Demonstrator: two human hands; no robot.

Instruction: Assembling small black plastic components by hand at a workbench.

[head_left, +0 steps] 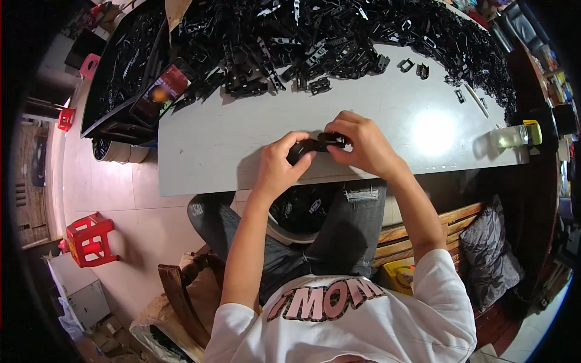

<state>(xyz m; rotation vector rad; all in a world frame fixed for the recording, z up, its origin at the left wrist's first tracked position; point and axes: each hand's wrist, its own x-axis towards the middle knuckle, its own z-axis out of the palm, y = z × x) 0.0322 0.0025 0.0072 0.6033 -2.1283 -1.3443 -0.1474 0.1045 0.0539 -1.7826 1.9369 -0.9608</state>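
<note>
A black plastic part [313, 145] is held between my two hands, just above the near half of the pale table. My left hand [281, 160] grips its left end, with thumb and fingers closed around it. On the other end my right hand [362, 139] pinches with fingers over the top and thumb below. Whether this is one piece or two fitted together I cannot tell; fingers cover much of it. Beyond my hands lies a large heap of black plastic pieces [321, 57], with a few loose black pieces [422, 71] to its right.
The pale table [206, 151] has its near edge over my knees. A black bin [121, 124] of similar pieces stands at the left, with a phone-like screen [160, 94] by it. A jar [511, 137] sits at the right edge. Between my legs is a bucket [281, 233]; a red stool [91, 239] stands left.
</note>
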